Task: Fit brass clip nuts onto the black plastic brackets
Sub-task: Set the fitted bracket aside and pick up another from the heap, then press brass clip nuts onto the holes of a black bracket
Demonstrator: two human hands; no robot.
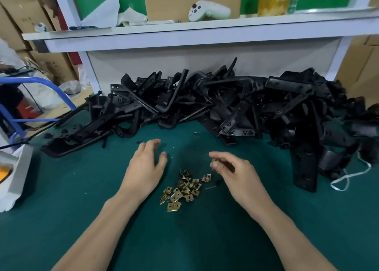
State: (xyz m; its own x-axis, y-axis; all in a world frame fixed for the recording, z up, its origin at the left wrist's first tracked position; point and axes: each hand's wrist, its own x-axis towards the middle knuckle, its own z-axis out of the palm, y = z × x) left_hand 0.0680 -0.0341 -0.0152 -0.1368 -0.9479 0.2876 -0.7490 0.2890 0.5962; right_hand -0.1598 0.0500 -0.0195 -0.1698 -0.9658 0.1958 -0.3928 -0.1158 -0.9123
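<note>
A small heap of brass clip nuts (184,188) lies on the green mat between my hands. A big pile of black plastic brackets (225,106) stretches across the back of the mat. My right hand (235,172) hovers just right of the heap and pinches one brass clip nut (214,161) between thumb and forefinger. My left hand (146,164) floats over the mat left of the heap, fingers relaxed and spread, holding nothing. Neither hand touches a bracket.
A white shelf (184,34) runs above the bracket pile, with a white controller (207,11) and cardboard on it. A white box (14,172) sits at the left edge. A white cord (348,176) lies at the right. A blue chair frame (37,82) stands at far left.
</note>
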